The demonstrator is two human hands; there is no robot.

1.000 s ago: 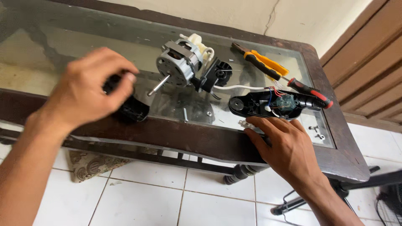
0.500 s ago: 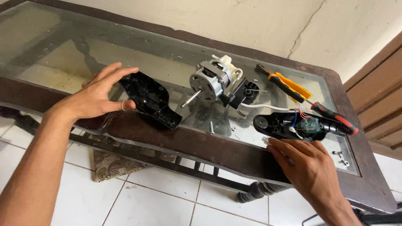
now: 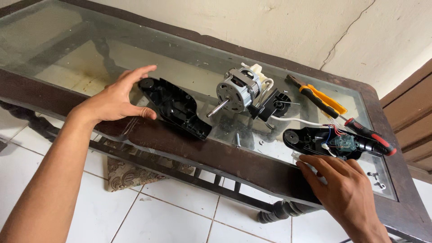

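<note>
My left hand [image 3: 118, 100], fingers spread, rests against the black plastic housing half [image 3: 174, 108] lying left of centre on the glass table [image 3: 67, 58]; it looks light, stiff and ribbed, best gripped along its rim, while my right hand [image 3: 344, 189] lies flat and empty by the wired half [image 3: 333, 143]

You have no packages, labels, signs or screens in front of you here. Nothing on the glass surface [image 3: 90, 58] carries a sticker or a printed panel that can be made out, and the wall behind it is bare plaster.
</note>
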